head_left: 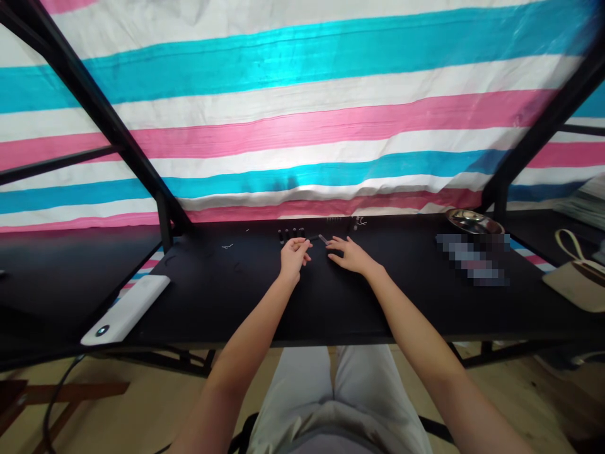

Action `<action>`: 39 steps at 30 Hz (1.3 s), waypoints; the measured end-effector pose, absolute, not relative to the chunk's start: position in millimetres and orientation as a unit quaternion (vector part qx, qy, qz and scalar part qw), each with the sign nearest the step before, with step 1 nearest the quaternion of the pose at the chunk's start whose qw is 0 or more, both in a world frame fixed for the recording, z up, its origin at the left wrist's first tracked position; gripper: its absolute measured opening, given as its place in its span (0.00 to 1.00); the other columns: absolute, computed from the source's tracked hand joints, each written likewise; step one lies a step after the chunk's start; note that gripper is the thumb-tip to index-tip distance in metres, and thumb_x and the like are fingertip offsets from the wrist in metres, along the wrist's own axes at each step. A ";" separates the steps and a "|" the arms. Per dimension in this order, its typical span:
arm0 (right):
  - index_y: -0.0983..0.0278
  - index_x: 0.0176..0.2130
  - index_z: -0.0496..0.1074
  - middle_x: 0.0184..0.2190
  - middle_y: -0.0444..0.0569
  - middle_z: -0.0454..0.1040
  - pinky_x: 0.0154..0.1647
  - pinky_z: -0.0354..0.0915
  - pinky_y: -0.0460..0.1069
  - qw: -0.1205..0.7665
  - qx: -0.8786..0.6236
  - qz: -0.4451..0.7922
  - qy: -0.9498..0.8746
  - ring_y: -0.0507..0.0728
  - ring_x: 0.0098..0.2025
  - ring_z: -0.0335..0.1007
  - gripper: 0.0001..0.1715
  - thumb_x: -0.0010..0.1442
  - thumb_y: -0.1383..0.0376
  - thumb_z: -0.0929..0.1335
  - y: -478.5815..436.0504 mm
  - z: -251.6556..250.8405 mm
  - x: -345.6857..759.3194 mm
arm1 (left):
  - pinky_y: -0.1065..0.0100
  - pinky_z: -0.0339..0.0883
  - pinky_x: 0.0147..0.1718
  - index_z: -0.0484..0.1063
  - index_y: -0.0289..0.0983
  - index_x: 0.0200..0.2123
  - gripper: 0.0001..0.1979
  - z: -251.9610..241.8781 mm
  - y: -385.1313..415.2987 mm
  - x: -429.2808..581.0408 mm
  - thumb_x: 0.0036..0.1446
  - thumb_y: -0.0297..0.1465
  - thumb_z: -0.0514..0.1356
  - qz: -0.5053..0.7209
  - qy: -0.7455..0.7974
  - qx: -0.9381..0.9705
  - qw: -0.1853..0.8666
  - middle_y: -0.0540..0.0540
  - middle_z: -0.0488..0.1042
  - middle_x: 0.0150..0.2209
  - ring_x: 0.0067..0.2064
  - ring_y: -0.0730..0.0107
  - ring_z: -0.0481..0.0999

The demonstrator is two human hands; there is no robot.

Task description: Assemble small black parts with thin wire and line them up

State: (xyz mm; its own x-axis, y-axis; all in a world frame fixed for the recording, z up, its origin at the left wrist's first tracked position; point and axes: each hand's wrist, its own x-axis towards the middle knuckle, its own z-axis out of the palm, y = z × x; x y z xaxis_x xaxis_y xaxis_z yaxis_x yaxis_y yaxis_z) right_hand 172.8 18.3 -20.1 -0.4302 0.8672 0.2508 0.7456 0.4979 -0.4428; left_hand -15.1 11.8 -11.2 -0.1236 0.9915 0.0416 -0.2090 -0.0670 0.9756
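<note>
Head view: both hands were out at the far edge of the black table point(236, 296). The left hand point(293, 255) was curled closed, and I could not tell if it pinched anything. The right hand point(350, 256) lay open and flat, fingertips by a small grey piece point(324, 239). A short row of dark pegs point(290, 234) stood upright just beyond. By my judgement the row was set and 1 piece lay loose.

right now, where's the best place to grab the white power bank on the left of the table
Pinch the power bank across its narrow width near the middle, coming down from above. It is a long flat slab lying slanted at the table's front left corner, so both long edges look free, and a middle grip should keep it level.
</note>
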 end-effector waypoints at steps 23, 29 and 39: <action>0.61 0.43 0.73 0.49 0.51 0.71 0.60 0.45 0.66 0.211 -0.452 0.058 -0.865 0.61 0.59 0.58 0.14 0.57 0.64 0.64 13.9 -12.4 166.8 | 0.78 0.51 0.11 0.64 0.34 0.32 0.16 -9.0 11.3 -15.2 0.43 0.37 0.63 0.597 0.466 0.444 0.479 0.51 0.69 0.26 0.15 0.84 0.64; 0.62 0.43 0.73 0.47 0.49 0.72 0.61 0.44 0.66 0.207 -0.448 0.018 -0.869 0.61 0.58 0.59 0.14 0.59 0.66 0.62 12.6 -9.5 164.3 | 0.78 0.50 0.11 0.65 0.34 0.32 0.15 -10.9 11.0 -13.8 0.44 0.36 0.62 0.608 0.464 0.472 0.439 0.52 0.68 0.27 0.14 0.84 0.63; 0.61 0.45 0.73 0.50 0.51 0.71 0.62 0.44 0.63 0.251 -0.448 -0.017 -0.858 0.59 0.58 0.59 0.18 0.60 0.68 0.59 13.9 -11.6 162.5 | 0.78 0.51 0.10 0.64 0.34 0.32 0.14 -9.0 9.3 -13.7 0.45 0.36 0.61 0.587 0.472 0.494 0.435 0.49 0.72 0.28 0.14 0.84 0.63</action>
State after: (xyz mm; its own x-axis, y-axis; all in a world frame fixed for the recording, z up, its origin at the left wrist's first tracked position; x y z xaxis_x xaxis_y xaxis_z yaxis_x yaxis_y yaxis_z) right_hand 162.5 13.9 -11.6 -0.4717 0.7607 0.4460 0.7774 0.5975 -0.1967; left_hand -13.7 9.3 -9.0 -0.1339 0.9764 0.1695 -0.0437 -0.1767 0.9833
